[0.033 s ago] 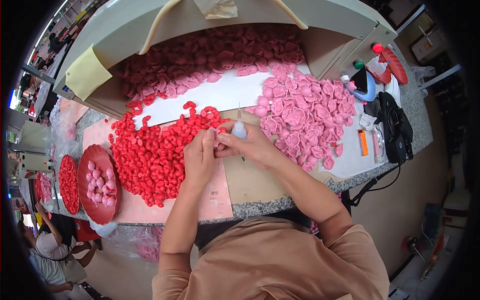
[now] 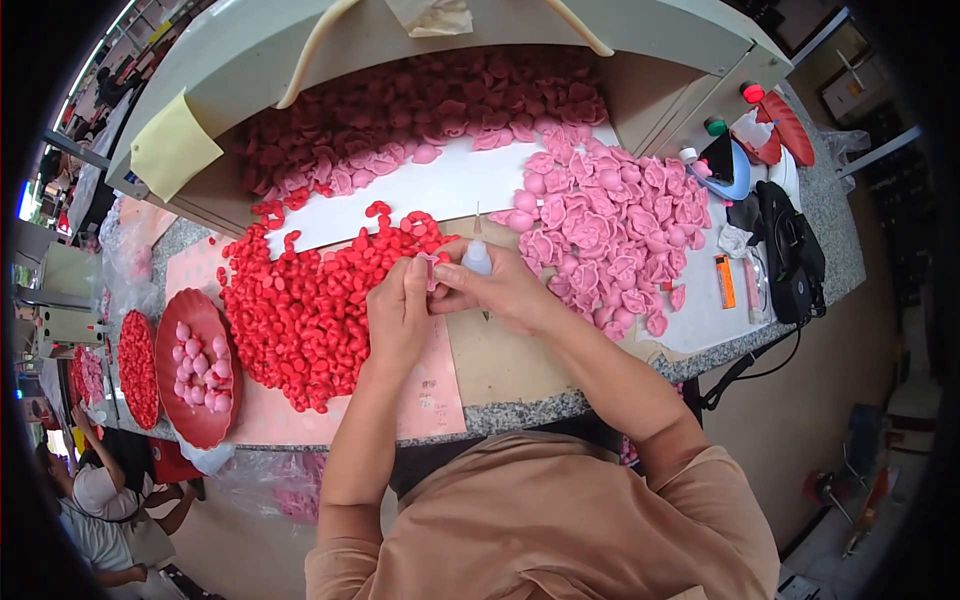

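Near the middle of the bench, my left hand (image 2: pixel 398 318) pinches a small pink petal-shaped piece (image 2: pixel 431 268). My right hand (image 2: pixel 505 290) meets it there, its fingertips at the piece. A small whitish squeeze bottle (image 2: pixel 477 260) with a thin needle tip pointing up is held in my right hand. A bit of red shows by the right fingertips, too covered to make out fully. Left of my hands spreads a heap of small glossy red pieces (image 2: pixel 310 320). To the right lies a pile of pink flower-shaped pieces (image 2: pixel 610 230).
More pink pieces (image 2: pixel 420 110) fill the recess of a grey housing (image 2: pixel 690 40). A red dish (image 2: pixel 205 425) with pink balls stands left, beside another of red pieces (image 2: pixel 138 365). On the right are an orange box (image 2: pixel 725 284) and a black bag (image 2: pixel 790 255). Co-workers sit far left.
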### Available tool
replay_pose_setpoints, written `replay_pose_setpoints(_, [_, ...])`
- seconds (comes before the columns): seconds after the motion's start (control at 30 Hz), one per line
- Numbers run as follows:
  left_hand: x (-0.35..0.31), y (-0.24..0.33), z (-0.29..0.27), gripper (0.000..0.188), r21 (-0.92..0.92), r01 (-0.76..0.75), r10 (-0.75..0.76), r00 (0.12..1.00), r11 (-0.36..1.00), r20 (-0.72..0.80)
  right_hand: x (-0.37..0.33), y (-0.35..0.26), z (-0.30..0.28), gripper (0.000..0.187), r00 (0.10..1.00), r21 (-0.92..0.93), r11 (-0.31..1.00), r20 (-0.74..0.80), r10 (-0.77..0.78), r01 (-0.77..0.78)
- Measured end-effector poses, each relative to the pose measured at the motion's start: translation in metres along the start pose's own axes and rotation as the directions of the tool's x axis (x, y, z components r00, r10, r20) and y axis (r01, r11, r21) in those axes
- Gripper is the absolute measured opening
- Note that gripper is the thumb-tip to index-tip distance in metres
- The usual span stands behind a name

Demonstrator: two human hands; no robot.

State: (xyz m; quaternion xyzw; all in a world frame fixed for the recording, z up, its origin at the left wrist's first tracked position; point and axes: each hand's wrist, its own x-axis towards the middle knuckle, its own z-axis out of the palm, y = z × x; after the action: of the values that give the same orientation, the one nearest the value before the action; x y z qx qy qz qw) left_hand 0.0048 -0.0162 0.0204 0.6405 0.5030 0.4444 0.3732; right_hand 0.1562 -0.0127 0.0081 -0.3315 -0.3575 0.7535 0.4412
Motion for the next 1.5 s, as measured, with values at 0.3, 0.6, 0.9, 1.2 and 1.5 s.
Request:
replay_pose_setpoints(0.3, [-0.002,-0.002,0.003,0.022,-0.043,-0.050,0.051,0.999,0.998,0.015,-0.007,-0.007,0.000,0.030,0.993,0.191,0.977,-0.052,0.107,-0.095])
replay_pose_setpoints(0.6, [0.007,-0.004,-0.001,0.041,-0.652,0.155,-0.106,0.988,0.742,0.115,-0.016,-0.024,0.012,0.036,0.978,0.186,0.961,-0.001,0.209,-0.205])
replay_pose_setpoints(0.9, [0.004,-0.002,-0.006,0.044,-0.890,0.344,-0.180,0.936,0.299,0.301,-0.027,-0.056,-0.005,0.025,0.974,-0.459,0.872,-0.056,-0.221,0.171])
replay_pose_setpoints(1.2, [0.002,-0.010,-0.001,0.044,-0.894,0.448,-0.200,0.873,-0.031,0.444,-0.033,-0.058,-0.002,0.021,0.932,-0.259,0.917,-0.116,-0.342,0.304])
replay_pose_setpoints(1.5, [0.001,0.013,0.002,0.049,-0.780,0.592,-0.350,0.788,0.202,0.507,-0.024,-0.049,-0.009,0.016,0.854,-0.324,0.859,-0.214,-0.475,0.397])
